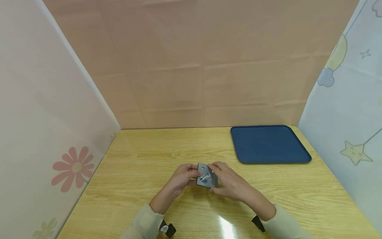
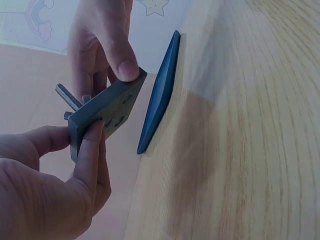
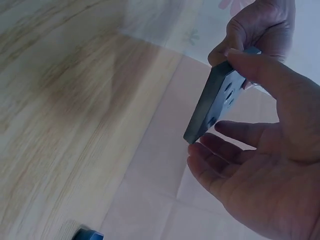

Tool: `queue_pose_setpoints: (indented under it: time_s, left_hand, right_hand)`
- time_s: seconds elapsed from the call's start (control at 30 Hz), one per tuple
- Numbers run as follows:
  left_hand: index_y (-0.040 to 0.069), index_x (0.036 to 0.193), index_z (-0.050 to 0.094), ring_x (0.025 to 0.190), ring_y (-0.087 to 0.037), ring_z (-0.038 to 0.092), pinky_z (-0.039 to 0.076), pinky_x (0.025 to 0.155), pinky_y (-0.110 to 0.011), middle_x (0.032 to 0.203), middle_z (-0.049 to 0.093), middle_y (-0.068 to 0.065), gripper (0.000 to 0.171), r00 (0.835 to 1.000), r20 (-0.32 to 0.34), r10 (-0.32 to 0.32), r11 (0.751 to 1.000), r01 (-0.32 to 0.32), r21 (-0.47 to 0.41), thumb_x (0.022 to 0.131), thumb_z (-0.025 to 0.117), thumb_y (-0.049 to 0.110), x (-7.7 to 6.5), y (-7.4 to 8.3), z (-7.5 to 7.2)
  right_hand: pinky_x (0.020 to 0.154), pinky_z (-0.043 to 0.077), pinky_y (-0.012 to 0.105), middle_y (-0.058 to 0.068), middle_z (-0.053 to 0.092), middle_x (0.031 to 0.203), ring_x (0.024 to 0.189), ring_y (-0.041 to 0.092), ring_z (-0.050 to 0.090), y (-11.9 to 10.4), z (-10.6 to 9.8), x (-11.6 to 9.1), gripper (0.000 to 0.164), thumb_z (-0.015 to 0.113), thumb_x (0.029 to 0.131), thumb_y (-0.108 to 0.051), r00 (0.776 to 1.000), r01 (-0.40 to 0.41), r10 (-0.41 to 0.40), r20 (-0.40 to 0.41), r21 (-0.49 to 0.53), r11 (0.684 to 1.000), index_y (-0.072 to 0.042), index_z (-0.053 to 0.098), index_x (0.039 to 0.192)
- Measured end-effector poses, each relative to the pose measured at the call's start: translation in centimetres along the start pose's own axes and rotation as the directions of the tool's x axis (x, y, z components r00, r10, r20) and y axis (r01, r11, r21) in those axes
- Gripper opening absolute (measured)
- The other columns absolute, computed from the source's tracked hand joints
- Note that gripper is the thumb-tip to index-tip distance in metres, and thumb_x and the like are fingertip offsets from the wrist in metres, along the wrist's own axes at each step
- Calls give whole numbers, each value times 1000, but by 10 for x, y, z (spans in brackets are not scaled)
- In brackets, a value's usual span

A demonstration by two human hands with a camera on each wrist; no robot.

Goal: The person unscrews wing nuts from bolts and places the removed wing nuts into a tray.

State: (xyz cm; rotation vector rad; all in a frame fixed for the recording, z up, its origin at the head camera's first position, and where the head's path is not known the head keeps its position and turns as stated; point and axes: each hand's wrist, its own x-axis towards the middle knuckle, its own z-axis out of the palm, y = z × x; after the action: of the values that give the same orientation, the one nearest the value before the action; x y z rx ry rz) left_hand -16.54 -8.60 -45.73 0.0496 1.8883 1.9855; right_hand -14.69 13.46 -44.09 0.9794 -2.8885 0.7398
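Observation:
A square grey plate (image 1: 210, 174) with several holes is held tilted above the table. Through it passes a threaded bolt (image 2: 67, 96), with what looks like a wing nut (image 2: 86, 99) at the plate's face. My left hand (image 1: 182, 178) pinches the plate's left edge, thumb on the bolt side and fingers on the opposite face. On the other side, my right hand (image 1: 232, 182) spans the plate, its thumb on the near edge and its fingertips at the far edge. Seen from the right wrist, the bolt is mostly hidden.
A dark blue tray (image 1: 270, 144) lies at the table's back right, beyond the right hand. The wooden table (image 1: 143, 159) is bounded by a brown paper-like backdrop (image 1: 191, 66) behind and pale patterned sheets at both sides.

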Motion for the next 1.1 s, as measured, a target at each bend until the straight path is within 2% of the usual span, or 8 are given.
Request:
queue_pose_setpoints:
  time_s: [0.13,0.33,0.67,0.83,1.1]
  left_hand:
    - [-11,119,59,92,-18,69,61,79,-31,108,67,-15,32,1000,-16,-3,1000,3,0,95,66,8,-2,0,0]
    - [-10,120,59,90,-17,69,61,79,-30,106,67,-14,32,1000,-24,-10,1000,10,-5,96,67,10,-3,-1,1]
    - [-11,122,57,90,-18,70,61,81,-31,108,65,-16,35,1000,-14,-13,999,12,-46,96,66,9,-6,2,5]
    - [-11,121,57,88,-18,70,61,79,-30,106,67,-16,33,1000,-20,-13,998,12,-57,96,66,8,-6,3,9]
    - [-10,121,56,89,-19,69,61,81,-33,106,66,-15,34,1000,-20,-2,999,1,-45,96,67,9,-7,3,12]
  right_hand:
    - [92,54,41,9,54,135,121,24,54,-4,1,-1,68,84,84,-29,999,4,-3,-49,21,1000,-3,56,140]
    - [81,55,33,-1,62,112,99,12,58,-12,5,0,34,80,89,-25,990,47,-40,-132,47,998,-11,68,117]
    - [66,49,23,-11,60,93,78,4,54,-20,7,4,11,73,94,-25,989,-31,46,-140,111,993,-18,69,102]
    - [61,48,20,-11,61,87,73,1,54,-22,8,5,6,73,95,-22,987,-32,51,-150,129,991,-19,68,93]
    - [57,48,19,-8,68,83,70,3,63,-24,9,8,17,69,98,-32,982,-86,110,-156,152,985,-21,67,85]
